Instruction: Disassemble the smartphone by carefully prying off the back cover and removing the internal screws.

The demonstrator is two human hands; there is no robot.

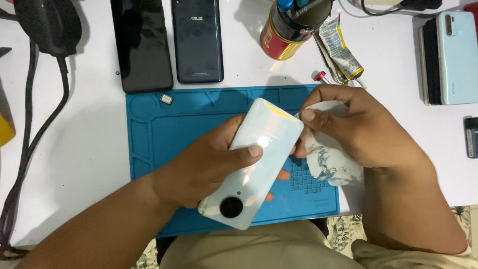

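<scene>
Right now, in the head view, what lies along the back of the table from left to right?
Black cable → glossy black phone → dark blue phone → red-and-gold can → crumpled tube → pale blue phone.

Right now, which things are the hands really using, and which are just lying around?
In use:
- white phone, back up, held in left hand
- smudged white cloth, pinched in right hand
- blue mat beneath them

Lying about:
- two dark phones
- red and gold can
- squeezed tube
- pale phone
</scene>
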